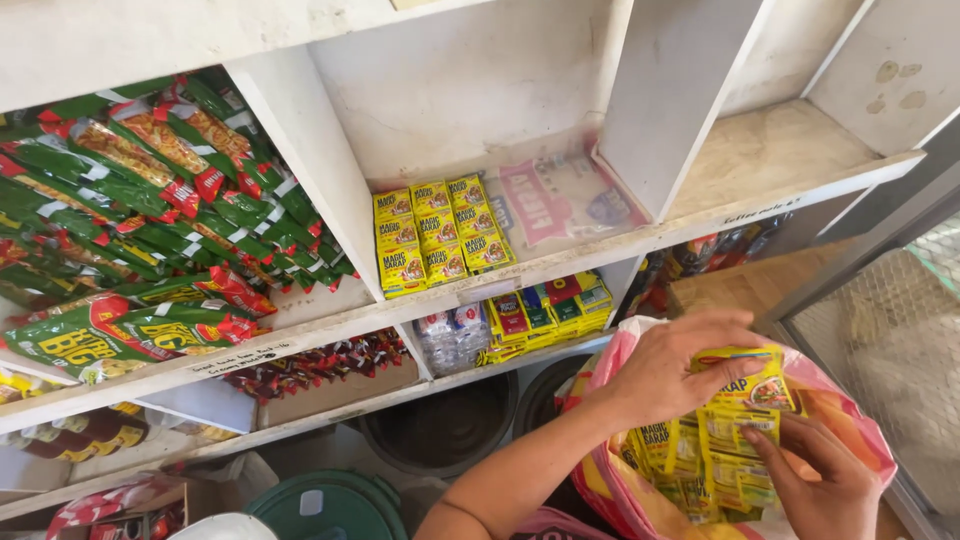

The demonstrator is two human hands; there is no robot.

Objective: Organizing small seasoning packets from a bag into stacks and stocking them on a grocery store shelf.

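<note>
White-painted shelf dividers [300, 130] bound narrow bays; open room is left in the middle bay beside stacked yellow packets [440, 235]. Green and red snack bags [150, 190] crowd the left bay. Low at right, a pink plastic bag [850, 420] is filled with yellow sachets [730, 440], pinched by the left hand [670, 370] on top and by the right hand [820, 480] below.

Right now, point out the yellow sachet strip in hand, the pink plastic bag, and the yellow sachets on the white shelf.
yellow sachet strip [748, 395], head view, upper sachet.
pink plastic bag [845, 415], head view, right rim.
yellow sachets on the white shelf [437, 235], head view, middle strip.
</note>
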